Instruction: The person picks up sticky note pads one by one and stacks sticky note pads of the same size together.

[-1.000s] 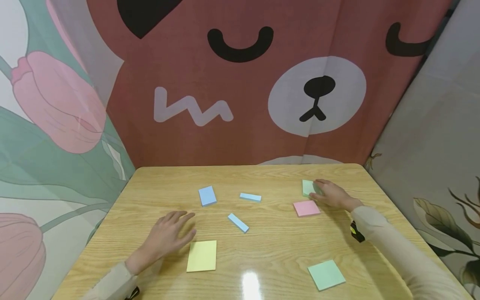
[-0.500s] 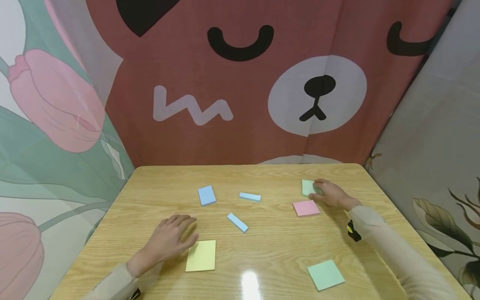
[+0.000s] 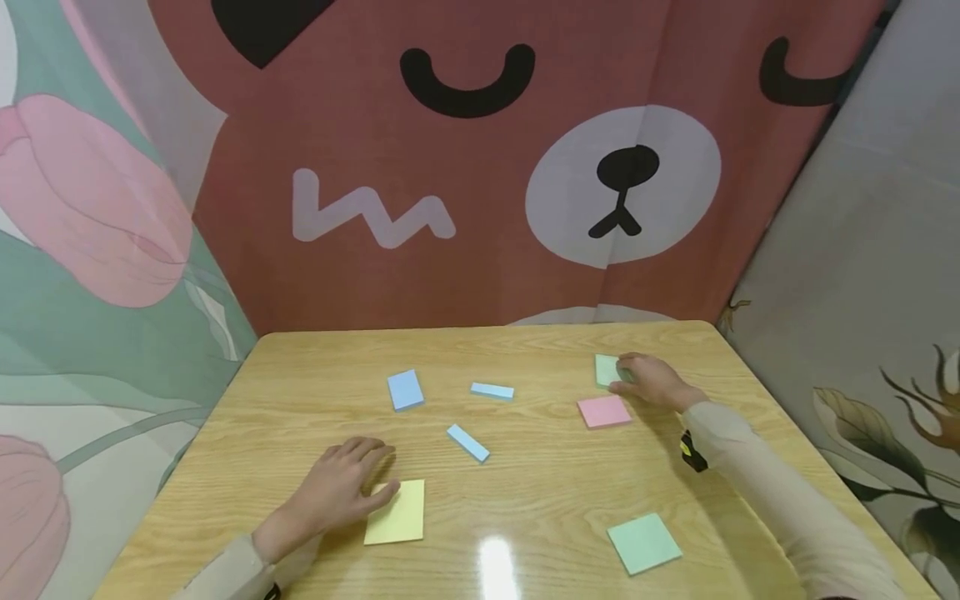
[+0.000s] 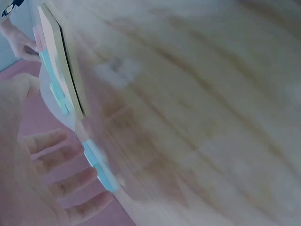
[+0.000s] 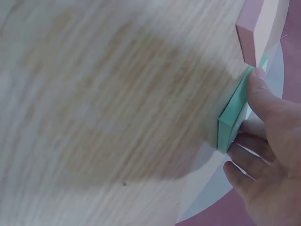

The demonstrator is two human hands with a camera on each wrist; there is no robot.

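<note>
My right hand (image 3: 651, 382) is at a small green sticky note pad (image 3: 606, 370) near the table's back right. In the right wrist view the thumb lies against one edge of this green pad (image 5: 233, 110), and the fingers curl at its other side, pinching it. The pad lies on the table. A pink sticky note pad (image 3: 604, 412) sits just in front of it. My left hand (image 3: 330, 492) hovers with spread, relaxed fingers beside a yellow sticky note pad (image 3: 397, 517). Its thumb reaches over that pad's far left corner; contact cannot be told.
A larger green sticky note pad (image 3: 645, 544) lies at the front right of the wooden table (image 3: 540, 483). Toward the back left are a blue pad (image 3: 406, 390) and two narrow light blue strip pads, one farther back (image 3: 492, 391) and one nearer (image 3: 468, 443). A bear-print curtain (image 3: 480, 275) hangs behind.
My left hand has shifted nearer and to the right, so its thumb now overlaps the yellow pad's corner. The right hand stays at the small green pad. The head view has turned slightly.
</note>
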